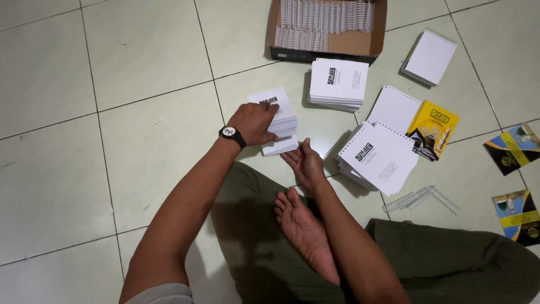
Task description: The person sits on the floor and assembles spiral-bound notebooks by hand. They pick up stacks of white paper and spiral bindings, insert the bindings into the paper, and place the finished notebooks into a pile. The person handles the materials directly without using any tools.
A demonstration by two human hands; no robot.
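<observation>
I sit on a tiled floor. A stack of white punched booklets (279,107) lies in front of me. My left hand (254,121), with a black wristwatch, rests on top of that stack and grips its near edge. My right hand (304,162) lies palm up just below the stack's bottom corner, fingers apart, touching the lowest sheets. My bare foot (304,228) rests between my arms.
A cardboard box (353,43) of white wire binding coils stands at the top. More white booklet stacks (340,83) (378,156) (430,56), a yellow cover (432,130), dark covers (513,147) and loose coils (422,198) lie to the right.
</observation>
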